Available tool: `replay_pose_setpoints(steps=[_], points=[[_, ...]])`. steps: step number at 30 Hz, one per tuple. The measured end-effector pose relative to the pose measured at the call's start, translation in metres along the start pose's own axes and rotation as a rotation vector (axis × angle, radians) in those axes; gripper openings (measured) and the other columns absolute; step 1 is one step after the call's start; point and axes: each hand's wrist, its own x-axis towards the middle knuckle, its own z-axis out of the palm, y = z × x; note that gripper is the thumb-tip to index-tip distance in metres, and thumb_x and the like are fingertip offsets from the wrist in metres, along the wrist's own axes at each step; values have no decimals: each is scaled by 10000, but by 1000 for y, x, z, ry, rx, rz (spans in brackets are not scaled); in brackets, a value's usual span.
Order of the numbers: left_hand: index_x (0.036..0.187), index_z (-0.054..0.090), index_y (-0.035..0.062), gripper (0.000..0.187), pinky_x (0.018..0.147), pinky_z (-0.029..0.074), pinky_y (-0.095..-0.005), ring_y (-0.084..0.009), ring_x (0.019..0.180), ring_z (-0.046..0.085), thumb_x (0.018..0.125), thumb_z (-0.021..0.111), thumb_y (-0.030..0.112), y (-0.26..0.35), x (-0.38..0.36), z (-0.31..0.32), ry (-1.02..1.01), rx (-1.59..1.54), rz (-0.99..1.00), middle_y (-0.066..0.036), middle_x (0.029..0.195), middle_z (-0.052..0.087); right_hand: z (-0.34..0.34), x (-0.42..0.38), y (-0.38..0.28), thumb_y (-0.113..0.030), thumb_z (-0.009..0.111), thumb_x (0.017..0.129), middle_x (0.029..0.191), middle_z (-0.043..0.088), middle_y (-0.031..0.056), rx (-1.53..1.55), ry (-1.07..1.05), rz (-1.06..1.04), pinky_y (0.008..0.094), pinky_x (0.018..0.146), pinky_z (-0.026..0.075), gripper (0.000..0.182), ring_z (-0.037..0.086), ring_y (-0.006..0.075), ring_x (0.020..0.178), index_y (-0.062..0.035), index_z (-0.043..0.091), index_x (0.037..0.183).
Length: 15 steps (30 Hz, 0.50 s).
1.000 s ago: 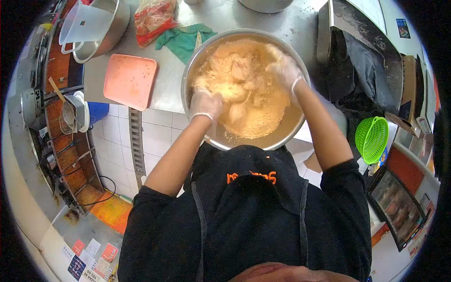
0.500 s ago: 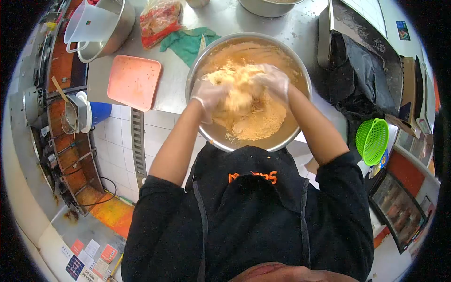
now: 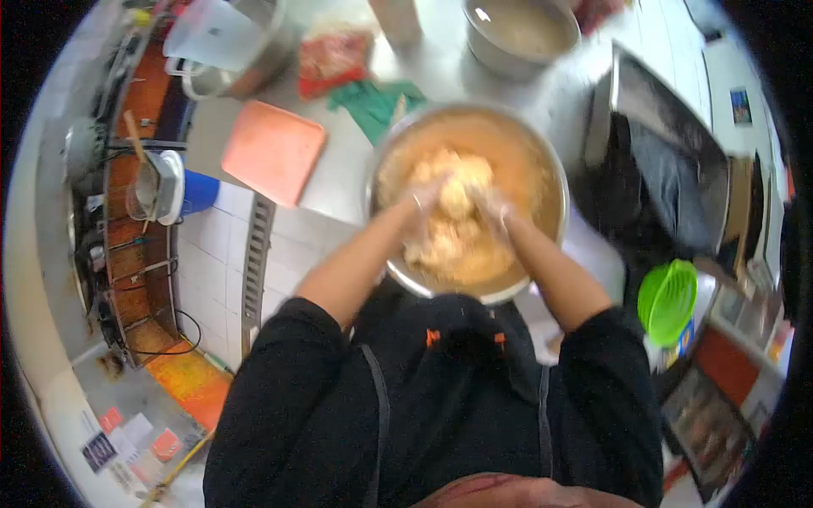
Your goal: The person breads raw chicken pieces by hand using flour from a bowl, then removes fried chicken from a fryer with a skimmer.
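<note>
No text can be read: the orange lettering [image 3: 433, 339] on the black cloth garment [image 3: 461, 402] and the red and white paper cards [image 3: 165, 444] are blurred.

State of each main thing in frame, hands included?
Big bowl: open, floury inside
Left hand: gloved, in the bowl, grip unclear
Right hand: gloved, in the bowl, grip unclear
Floury clumps: between the hands, blurred
Pink tray: flat on the table
Green cloth: crumpled beside the bowl
Red bag: lying on the table, contents unclear
Small pot: uncovered, contents unclear
Green basket: open side showing
</note>
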Motion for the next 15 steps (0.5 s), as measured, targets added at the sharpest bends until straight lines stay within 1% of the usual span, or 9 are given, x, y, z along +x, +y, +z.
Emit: replay_pose_setpoints(steps=[3,4,5,7,8,9,11,13,15], points=[[1498,199,95,1016,1045,245,-658,-376,1413,166,762,679,606,-7,28,-9,125,102,277,-147,1555,145,-9,53,41,-364,577,919,1343,491,106,368,-123,-84,420,920,477,598,492,247,1201,-85,377,1408],[1451,318,61,912,1033,351,-551,-324,1353,321,777,704,540,0,-4,0,131,66,277,-158,1493,301,-8,16,14,-205,655,867,1310,512,103,476,-57,-136,393,908,496,634,523,239,1172,-65,354,1407],[1451,318,61,912,1033,351,-551,-324,1353,321,777,704,540,5,4,-6,126,58,298,-158,1493,301,-10,12,7,-205,655,867,1310,512,103,461,-53,-154,393,908,496,634,523,239,1172,-65,354,1407],[1367,438,25,762,972,439,-422,-248,1230,468,799,716,450,-1,21,-18,-14,475,775,-155,1360,475,-15,-4,10,-34,702,782,1295,526,104,478,83,-512,373,894,508,694,548,221,1143,-37,358,1384],[1313,507,58,622,955,444,-376,-221,1130,534,827,678,406,-1,18,-20,6,688,877,-146,1257,564,-24,-13,9,-50,736,741,1284,534,115,270,120,-564,367,926,491,766,544,224,1149,-27,334,1393],[1283,544,116,624,1046,370,-383,-296,1180,520,804,616,511,5,-11,-7,161,720,732,-164,1277,561,-32,-24,3,-67,770,701,1273,541,126,62,150,-594,361,957,475,840,540,228,1155,-17,311,1401],[1206,584,100,531,942,463,-402,-341,1046,593,756,643,376,-1,-19,1,532,1077,1166,-158,1184,612,-48,-23,27,-162,775,675,1291,528,150,-302,368,-835,391,1004,435,843,506,283,1197,-58,351,1397],[1254,587,129,515,953,451,-435,-392,1057,580,807,570,386,4,-56,1,306,850,963,-158,1236,590,-54,-44,18,-186,760,682,1308,514,158,-606,458,-872,400,1007,430,795,496,305,1207,-94,401,1386],[1262,593,138,547,894,494,-391,-389,997,622,792,590,418,-5,-20,-16,574,1466,952,-170,1223,606,-60,-34,30,-206,677,774,1360,466,161,463,-180,-699,412,988,442,642,488,306,1215,-95,445,1361]])
